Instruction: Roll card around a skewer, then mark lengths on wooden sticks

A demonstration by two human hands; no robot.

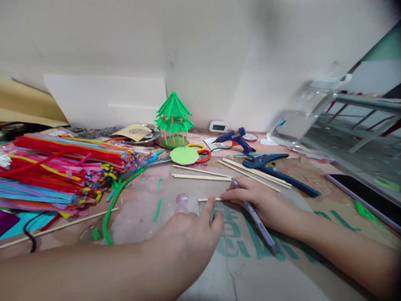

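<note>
My left hand [191, 230] rests on the cardboard-covered table [300, 251], fingers curled, thumb and forefinger pressing on one end of a thin wooden stick [209, 200]. My right hand [260, 200] lies just right of it, fingertips on the stick's other end, with a grey pen [255, 217] held between its fingers and pointing back toward me. A clear ruler seems to lie under both hands, but it is hard to make out.
A pile of coloured pipe cleaners [62, 167] fills the left. A green paper pagoda model [174, 119], a green paper disc [184, 155], a blue glue gun [235, 139], blue cutters [275, 167] and several wooden sticks [203, 177] lie beyond. A phone [363, 196] sits right.
</note>
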